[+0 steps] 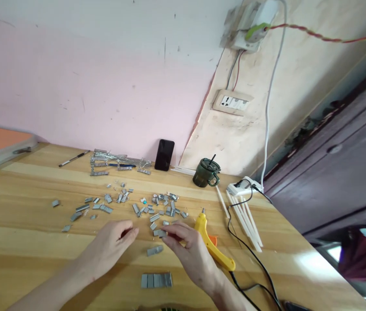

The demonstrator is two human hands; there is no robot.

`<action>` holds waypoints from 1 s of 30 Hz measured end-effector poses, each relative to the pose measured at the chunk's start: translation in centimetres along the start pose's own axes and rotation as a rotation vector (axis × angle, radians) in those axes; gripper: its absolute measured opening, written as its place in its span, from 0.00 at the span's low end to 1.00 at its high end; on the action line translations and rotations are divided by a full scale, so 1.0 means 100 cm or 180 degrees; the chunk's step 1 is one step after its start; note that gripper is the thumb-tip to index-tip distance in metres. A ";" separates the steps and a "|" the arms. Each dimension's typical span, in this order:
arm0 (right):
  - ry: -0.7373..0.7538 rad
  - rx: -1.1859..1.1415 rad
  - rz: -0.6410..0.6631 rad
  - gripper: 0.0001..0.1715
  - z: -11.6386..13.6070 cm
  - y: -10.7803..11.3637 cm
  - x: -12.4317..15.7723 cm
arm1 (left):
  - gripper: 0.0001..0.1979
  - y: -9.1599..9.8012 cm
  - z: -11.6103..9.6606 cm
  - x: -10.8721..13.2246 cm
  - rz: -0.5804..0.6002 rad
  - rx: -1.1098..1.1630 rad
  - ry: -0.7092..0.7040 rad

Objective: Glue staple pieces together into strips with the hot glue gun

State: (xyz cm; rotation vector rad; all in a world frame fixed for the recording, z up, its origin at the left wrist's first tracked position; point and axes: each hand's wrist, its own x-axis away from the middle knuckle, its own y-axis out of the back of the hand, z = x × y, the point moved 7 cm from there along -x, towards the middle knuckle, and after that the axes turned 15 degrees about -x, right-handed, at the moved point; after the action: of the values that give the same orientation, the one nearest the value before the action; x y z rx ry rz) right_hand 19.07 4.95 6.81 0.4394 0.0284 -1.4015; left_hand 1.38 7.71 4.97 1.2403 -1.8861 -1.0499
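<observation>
My right hand (190,250) rests on the wooden table (24,242) with its fingers pinched on a small grey metal piece (161,233). My left hand (112,246) lies to the left, fingers curled together; whether it holds anything is hidden. A single grey piece (155,250) lies between the hands. A joined row of several grey pieces (156,280) sits nearer to me. Many loose grey pieces (157,207) are scattered just beyond the hands.
A yellow glue gun (213,246) with a black cord lies right of my right hand. White glue sticks (244,220), a power strip (243,186), a green mug (206,172), a black phone (164,154), a pen (73,159) and metal strips (112,162) stand farther back.
</observation>
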 end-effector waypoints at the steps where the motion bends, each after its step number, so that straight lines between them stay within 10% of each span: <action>1: 0.0005 0.0219 0.0069 0.11 -0.005 0.000 0.002 | 0.18 0.001 0.003 -0.003 -0.0047 -0.0122 -0.0006; 10: -0.0556 0.1570 0.0529 0.12 -0.043 0.004 0.019 | 0.14 -0.002 0.016 -0.015 -0.0300 -0.1017 -0.0111; 30: -0.0714 0.1911 0.0745 0.10 -0.057 0.000 0.018 | 0.04 -0.060 -0.039 -0.022 0.0253 -0.1314 -0.0735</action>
State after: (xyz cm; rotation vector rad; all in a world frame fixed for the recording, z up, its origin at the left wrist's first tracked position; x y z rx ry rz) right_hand 20.76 5.03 1.08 0.7497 -0.6217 -1.2030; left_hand 7.96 7.31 1.35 0.8298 -1.7448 -1.4987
